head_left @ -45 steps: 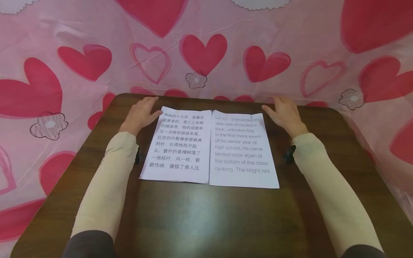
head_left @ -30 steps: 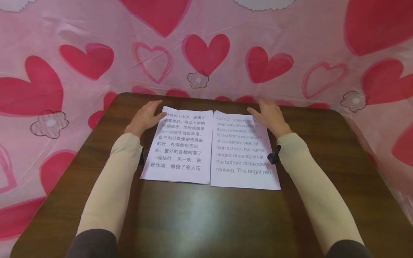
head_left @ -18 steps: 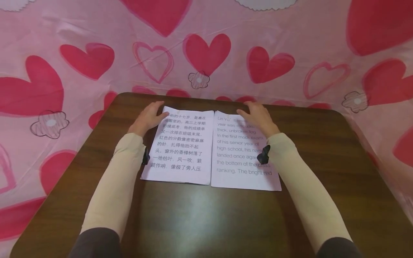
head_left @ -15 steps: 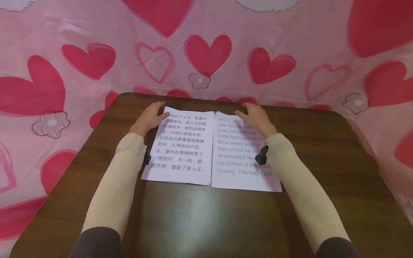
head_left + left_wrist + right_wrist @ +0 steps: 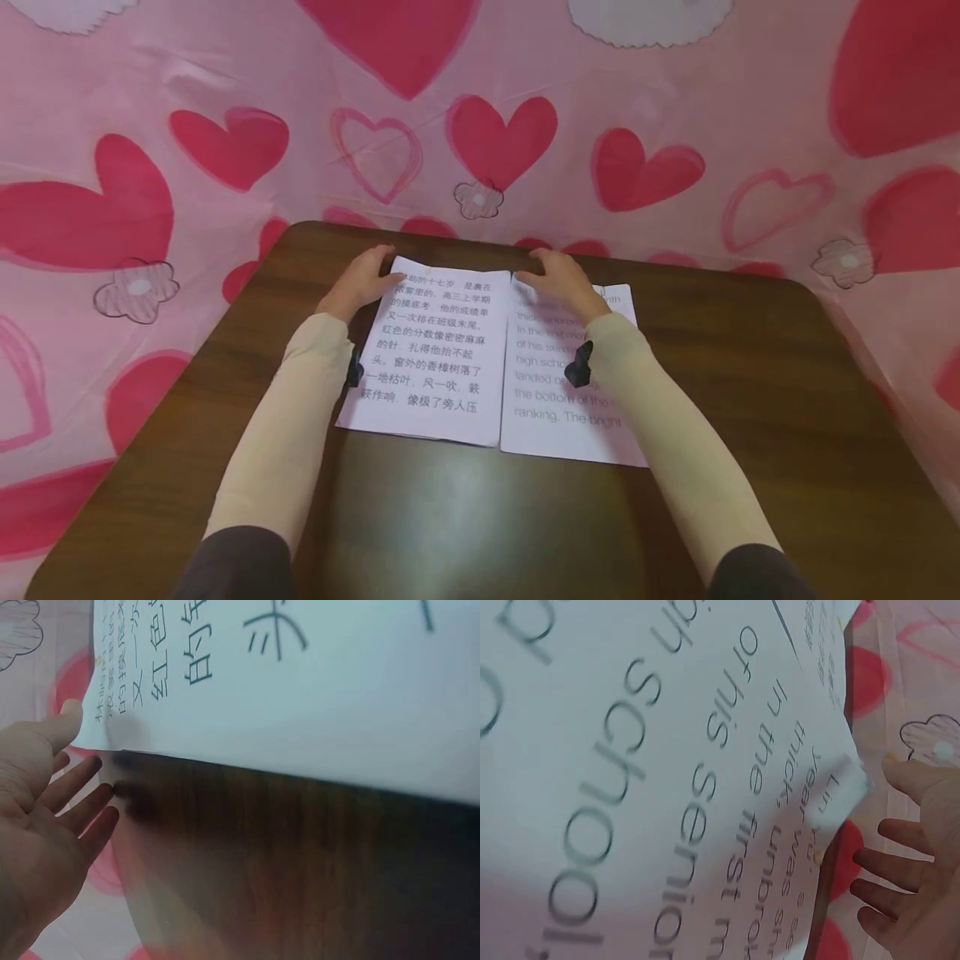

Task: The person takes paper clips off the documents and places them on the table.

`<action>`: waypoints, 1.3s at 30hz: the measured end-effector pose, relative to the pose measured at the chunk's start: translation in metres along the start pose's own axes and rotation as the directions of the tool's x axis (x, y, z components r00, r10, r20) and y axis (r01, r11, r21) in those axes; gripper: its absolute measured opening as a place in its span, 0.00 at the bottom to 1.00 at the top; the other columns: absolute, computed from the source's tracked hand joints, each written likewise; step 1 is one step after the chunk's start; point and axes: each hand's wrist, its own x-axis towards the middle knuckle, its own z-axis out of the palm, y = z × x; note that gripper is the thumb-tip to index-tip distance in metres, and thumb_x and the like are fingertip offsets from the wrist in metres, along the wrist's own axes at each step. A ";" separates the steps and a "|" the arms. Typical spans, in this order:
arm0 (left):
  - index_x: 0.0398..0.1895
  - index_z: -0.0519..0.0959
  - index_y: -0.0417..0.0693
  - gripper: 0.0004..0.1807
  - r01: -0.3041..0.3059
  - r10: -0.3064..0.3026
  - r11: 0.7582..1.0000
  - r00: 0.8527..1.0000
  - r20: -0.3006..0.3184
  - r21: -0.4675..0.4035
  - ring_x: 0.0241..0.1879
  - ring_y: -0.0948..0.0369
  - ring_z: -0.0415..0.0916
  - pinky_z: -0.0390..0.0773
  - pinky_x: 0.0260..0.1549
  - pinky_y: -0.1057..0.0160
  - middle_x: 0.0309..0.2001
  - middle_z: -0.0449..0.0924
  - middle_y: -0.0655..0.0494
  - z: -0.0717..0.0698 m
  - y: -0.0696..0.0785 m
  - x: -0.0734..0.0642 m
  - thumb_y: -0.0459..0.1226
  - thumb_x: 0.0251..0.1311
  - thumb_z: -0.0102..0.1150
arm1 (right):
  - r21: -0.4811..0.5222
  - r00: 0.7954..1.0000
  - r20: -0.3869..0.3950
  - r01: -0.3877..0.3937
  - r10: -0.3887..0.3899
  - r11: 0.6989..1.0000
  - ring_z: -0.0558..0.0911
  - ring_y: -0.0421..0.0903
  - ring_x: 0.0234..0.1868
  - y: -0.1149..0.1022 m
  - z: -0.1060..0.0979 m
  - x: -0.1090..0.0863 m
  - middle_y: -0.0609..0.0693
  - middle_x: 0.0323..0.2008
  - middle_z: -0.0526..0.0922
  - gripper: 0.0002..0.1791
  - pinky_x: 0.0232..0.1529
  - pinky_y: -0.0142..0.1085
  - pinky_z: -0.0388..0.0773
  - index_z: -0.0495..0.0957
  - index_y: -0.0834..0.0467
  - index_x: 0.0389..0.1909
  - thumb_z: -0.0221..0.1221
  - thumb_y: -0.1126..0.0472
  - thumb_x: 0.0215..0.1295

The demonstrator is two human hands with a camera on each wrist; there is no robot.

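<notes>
Two printed paper stacks lie side by side: Chinese text sheets (image 5: pixel 431 358) on the left, English text sheets (image 5: pixel 555 437) on the right. My left hand (image 5: pixel 358 285) is at the upper left corner of the Chinese stack, its thumb (image 5: pixel 69 720) right at that corner and its fingers apart beyond the edge. Over the top of the English stack hovers my right hand (image 5: pixel 561 282), thumb toward its upper left corner. In the right wrist view, the right fingers (image 5: pixel 889 874) are spread and relaxed, holding nothing. Part of the English text is hidden by the right hand and forearm.
Both stacks rest on a dark brown wooden table (image 5: pixel 480 525) with rounded far corners. Behind it hangs a pink cloth with red hearts (image 5: pixel 502 137). A dark strap-like device (image 5: pixel 579 364) sits at the right wrist, and a similar one (image 5: pixel 354 367) at the left.
My right hand has moved left, from beside the English stack to over its upper left part. My left hand has edged right to the Chinese stack's corner. The head view has tilted slightly up.
</notes>
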 end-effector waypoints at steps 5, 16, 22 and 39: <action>0.76 0.54 0.37 0.35 -0.019 0.018 0.999 1.000 -0.004 -0.027 0.73 0.42 0.61 0.56 0.75 0.45 0.72 0.64 0.34 0.002 -0.003 0.005 0.37 0.71 0.54 | -0.001 1.000 0.022 0.009 -0.009 1.000 0.68 0.55 0.72 -0.007 0.010 0.007 0.55 0.71 0.71 0.37 0.75 0.55 0.61 0.65 0.55 0.72 0.59 0.42 0.68; 0.76 0.57 0.42 0.35 -0.043 0.040 0.997 0.998 -0.045 -0.068 0.71 0.44 0.64 0.60 0.74 0.46 0.73 0.63 0.37 0.004 -0.004 0.014 0.33 0.69 0.57 | -0.032 0.995 0.070 0.080 -0.078 0.996 0.74 0.52 0.66 -0.028 0.023 0.024 0.54 0.67 0.75 0.37 0.73 0.50 0.65 0.67 0.56 0.71 0.67 0.53 0.63; 0.74 0.63 0.45 0.31 -0.024 0.022 0.997 0.999 -0.025 -0.069 0.66 0.45 0.67 0.61 0.74 0.46 0.73 0.65 0.40 0.007 -0.004 0.016 0.32 0.69 0.57 | -0.065 0.993 0.097 0.070 -0.063 0.995 0.75 0.53 0.63 -0.033 0.029 0.030 0.54 0.65 0.76 0.35 0.73 0.50 0.66 0.69 0.55 0.69 0.69 0.56 0.62; 0.69 0.70 0.46 0.26 -0.025 0.020 0.996 0.998 -0.058 -0.081 0.63 0.44 0.66 0.64 0.71 0.44 0.70 0.67 0.40 0.014 -0.004 0.014 0.30 0.68 0.57 | -0.011 0.994 0.081 0.077 -0.076 0.997 0.74 0.51 0.60 -0.031 0.034 0.027 0.53 0.63 0.77 0.28 0.73 0.49 0.66 0.74 0.55 0.65 0.67 0.57 0.64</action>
